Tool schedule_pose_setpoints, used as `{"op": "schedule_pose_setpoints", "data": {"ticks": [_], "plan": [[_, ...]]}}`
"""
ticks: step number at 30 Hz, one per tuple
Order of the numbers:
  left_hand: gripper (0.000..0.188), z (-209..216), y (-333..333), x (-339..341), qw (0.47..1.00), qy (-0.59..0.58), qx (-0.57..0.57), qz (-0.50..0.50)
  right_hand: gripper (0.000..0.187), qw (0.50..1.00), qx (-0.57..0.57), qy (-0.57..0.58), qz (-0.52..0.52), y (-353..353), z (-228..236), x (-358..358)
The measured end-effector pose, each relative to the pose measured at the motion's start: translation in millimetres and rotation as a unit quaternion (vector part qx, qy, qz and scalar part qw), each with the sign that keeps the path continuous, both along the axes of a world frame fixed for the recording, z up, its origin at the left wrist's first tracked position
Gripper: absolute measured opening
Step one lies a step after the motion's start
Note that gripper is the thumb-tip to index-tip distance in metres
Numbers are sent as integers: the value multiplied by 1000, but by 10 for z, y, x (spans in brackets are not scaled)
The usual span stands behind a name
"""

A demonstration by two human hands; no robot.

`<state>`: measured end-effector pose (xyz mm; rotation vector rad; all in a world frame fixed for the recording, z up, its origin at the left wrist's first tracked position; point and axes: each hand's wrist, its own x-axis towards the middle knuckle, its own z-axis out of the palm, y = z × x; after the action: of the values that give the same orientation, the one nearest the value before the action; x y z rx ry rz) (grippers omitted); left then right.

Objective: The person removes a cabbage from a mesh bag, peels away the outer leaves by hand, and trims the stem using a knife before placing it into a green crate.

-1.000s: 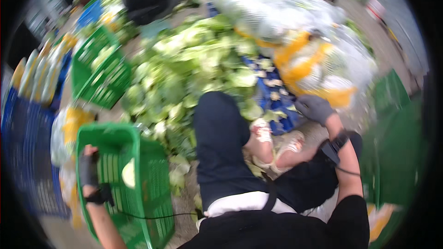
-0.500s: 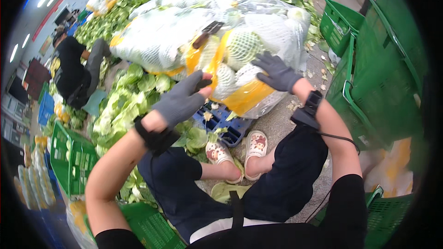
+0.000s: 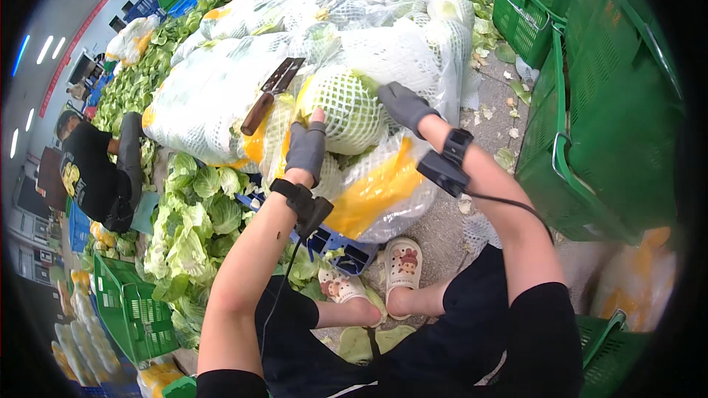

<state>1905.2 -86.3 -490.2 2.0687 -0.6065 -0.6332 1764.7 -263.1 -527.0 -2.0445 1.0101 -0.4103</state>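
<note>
A pale green cabbage in a white foam net (image 3: 343, 107) sits at the near end of a clear plastic bag with yellow bands (image 3: 380, 191), which holds other netted cabbages. My left hand (image 3: 305, 149), in a grey glove with bare fingertips, grips the cabbage's left side, thumb up; its other fingers are partly hidden. On the opposite side my grey-gloved right hand (image 3: 407, 108) presses bent fingers against the net. Left of the cabbage, a knife with a brown handle (image 3: 271, 96) lies on the bags, its dark blade pointing away from me.
More filled bags (image 3: 221, 88) spread behind. Loose cabbage leaves (image 3: 192, 214) heap at left. A blue plastic crate (image 3: 343, 250) sits under the near bag. Green crates (image 3: 612, 118) line the right; another green crate (image 3: 133, 309) stands lower left. A co-worker (image 3: 96, 169) crouches at far left.
Both hands, open and apart before, have come to the sides of the netted cabbage, which now stands higher and nearer the middle of the bag's end. My view has also shifted.
</note>
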Motion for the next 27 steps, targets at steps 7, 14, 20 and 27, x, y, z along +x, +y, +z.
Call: {"op": "schedule_pose_setpoints", "data": {"ticks": [7, 14, 20, 27], "plan": [[95, -5, -199, 25, 993, 93, -67, -31, 60, 931, 248, -268, -25, -173, -441, 495], [85, -41, 39, -589, 946, -274, -154, -84, 60, 724, 536, -426, -85, 134, -104, 68], [30, 511, 80, -926, 823, -394, -394, -114, 57, 632, 572, -522, -1, 425, 338, -222], [28, 1750, 916, -554, 895, -96, -432, -51, 57, 494, 593, -631, 84, 1194, 591, -466]]}}
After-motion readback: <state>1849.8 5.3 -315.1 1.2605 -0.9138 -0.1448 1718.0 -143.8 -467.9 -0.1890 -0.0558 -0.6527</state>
